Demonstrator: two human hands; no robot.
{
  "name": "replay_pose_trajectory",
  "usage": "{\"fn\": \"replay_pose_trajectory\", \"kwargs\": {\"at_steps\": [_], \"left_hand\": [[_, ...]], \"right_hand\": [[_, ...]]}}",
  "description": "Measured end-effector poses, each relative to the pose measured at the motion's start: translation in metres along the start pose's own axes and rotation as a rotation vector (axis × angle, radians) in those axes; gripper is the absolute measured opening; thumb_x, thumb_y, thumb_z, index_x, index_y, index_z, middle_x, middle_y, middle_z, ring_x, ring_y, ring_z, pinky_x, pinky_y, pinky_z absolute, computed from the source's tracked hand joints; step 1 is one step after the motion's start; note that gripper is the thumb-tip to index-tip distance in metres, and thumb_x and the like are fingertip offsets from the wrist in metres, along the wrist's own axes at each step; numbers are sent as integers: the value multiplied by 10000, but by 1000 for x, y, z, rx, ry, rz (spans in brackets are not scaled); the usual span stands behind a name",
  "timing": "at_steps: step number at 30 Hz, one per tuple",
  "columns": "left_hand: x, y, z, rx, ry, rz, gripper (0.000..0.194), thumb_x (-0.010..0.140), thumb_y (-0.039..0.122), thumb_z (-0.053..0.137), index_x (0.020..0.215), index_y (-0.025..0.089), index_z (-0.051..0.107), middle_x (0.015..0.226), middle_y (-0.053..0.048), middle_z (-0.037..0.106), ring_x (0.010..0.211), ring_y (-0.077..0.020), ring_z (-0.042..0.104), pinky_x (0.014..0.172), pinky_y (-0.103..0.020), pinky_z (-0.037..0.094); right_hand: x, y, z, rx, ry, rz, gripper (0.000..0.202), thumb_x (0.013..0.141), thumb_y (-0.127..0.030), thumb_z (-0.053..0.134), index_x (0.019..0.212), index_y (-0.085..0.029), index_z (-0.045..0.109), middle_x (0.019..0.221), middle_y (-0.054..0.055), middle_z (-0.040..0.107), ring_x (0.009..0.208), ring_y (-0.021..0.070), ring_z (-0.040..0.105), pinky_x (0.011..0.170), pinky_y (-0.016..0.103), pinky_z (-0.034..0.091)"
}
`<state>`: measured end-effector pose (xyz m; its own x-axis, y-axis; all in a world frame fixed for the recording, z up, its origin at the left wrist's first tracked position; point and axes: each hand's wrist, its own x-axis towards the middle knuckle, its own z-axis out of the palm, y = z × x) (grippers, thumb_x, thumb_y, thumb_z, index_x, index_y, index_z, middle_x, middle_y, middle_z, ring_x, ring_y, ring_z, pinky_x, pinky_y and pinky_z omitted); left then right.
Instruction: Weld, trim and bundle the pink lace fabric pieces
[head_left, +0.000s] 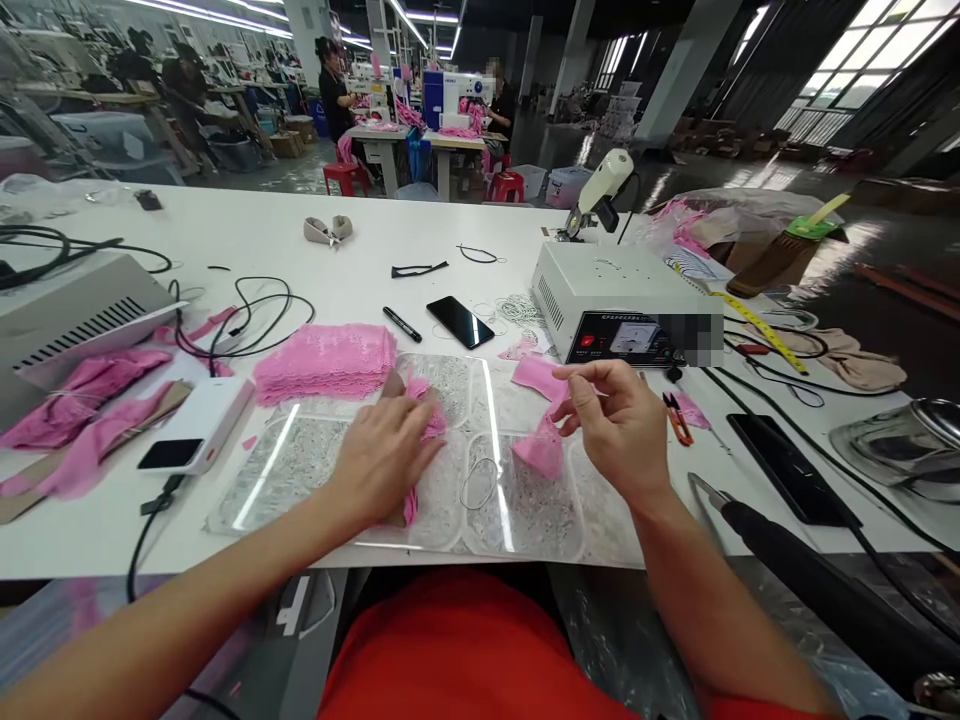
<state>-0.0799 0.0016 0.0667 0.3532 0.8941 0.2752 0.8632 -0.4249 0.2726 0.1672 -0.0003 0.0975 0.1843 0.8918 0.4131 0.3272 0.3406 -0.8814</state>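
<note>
At far left on the white surface (360, 290), a pink bundle (82, 395) lies loosely heaped and tied with a thin band. Next, a pink lace stack (326, 360) sits squared and layered, apparently set in order. Beside it the left hand (386, 450) rests with fingers extended, its grip released, over a pink lace piece (433, 415) on a clear panel (281, 460). Further right, a loose pink scrap (540, 455) lies by the right hand (619, 425), whose fingers curl together at its edge; I cannot tell whether they pinch it. Those two pieces look unfinished; how many remain, I cannot judge.

Hard to make out, again from the left: a grey case (82, 305) is cut off; a brown strip (391, 384) is mostly covered by the left hand; part of the metered box's (615, 285) front is blurred.
</note>
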Motion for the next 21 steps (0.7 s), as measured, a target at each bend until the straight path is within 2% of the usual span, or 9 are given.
{"fn": "replay_pose_trajectory", "kwargs": {"at_steps": [4, 6, 8, 11, 13, 15, 18, 19, 21], "left_hand": [[6, 24, 7, -240, -94, 57, 211, 831, 365, 571, 911, 186, 650, 1010, -135, 612, 1007, -312, 525, 944, -436, 322], [6, 35, 12, -420, -87, 26, 239, 767, 425, 646, 822, 192, 640, 892, -111, 603, 949, -303, 531, 946, -426, 320], [8, 46, 19, -525, -54, -19, 348, 674, 493, 719, 823, 193, 623, 845, -93, 584, 890, -292, 537, 915, -410, 348], [21, 52, 36, -429, -42, -79, 416, 688, 494, 704, 930, 177, 585, 916, -97, 583, 851, -275, 549, 810, -383, 407], [39, 49, 46, -306, -62, -83, 251, 796, 377, 611, 937, 174, 564, 936, -88, 592, 840, -249, 557, 749, -358, 425], [59, 43, 50, -240, -82, -71, 80, 848, 249, 519, 850, 179, 556, 866, -59, 604, 798, -214, 563, 706, -331, 433], [75, 40, 44, -212, -44, -37, 99, 859, 186, 474, 787, 180, 541, 821, -40, 609, 797, -188, 561, 712, -312, 444], [75, 42, 41, -203, -7, 19, 91, 860, 183, 472, 802, 178, 542, 844, -43, 613, 819, -184, 559, 736, -314, 448], [63, 48, 38, -153, 53, 230, 96, 868, 172, 458, 831, 171, 547, 902, -56, 621, 875, -181, 556, 818, -336, 446]], "right_hand": [[7, -9, 10, 48, -23, -41, 245, 860, -407, 545, 868, -163, 554, 887, 53, 671, 561, 116, 661, 425, 200, 523], [8, -12, 14, 69, -31, -56, 241, 862, -403, 541, 860, -162, 540, 951, 69, 668, 574, 117, 668, 428, 197, 521], [7, -15, 18, 95, -37, -58, 232, 859, -395, 545, 855, -163, 531, 989, 75, 663, 579, 114, 669, 431, 197, 525], [8, -16, 21, 139, -30, -48, 220, 850, -382, 557, 844, -163, 534, 977, 68, 662, 582, 115, 667, 446, 208, 540], [13, -15, 19, 163, -10, -45, 218, 841, -377, 571, 828, -162, 539, 934, 63, 671, 582, 121, 665, 455, 221, 546], [20, -11, 12, 181, 14, -40, 216, 830, -372, 588, 819, -159, 552, 875, 60, 680, 596, 132, 666, 469, 234, 551], [26, 5, -10, 212, 102, -27, 202, 816, -358, 611, 812, -159, 572, 844, 54, 685, 622, 138, 664, 525, 257, 565], [24, 13, -20, 223, 147, -22, 195, 814, -354, 615, 809, -164, 574, 854, 52, 686, 636, 139, 665, 554, 268, 571], [9, 33, -41, 237, 228, -7, 180, 814, -350, 614, 804, -176, 570, 882, 50, 685, 666, 147, 664, 604, 295, 574]]}}
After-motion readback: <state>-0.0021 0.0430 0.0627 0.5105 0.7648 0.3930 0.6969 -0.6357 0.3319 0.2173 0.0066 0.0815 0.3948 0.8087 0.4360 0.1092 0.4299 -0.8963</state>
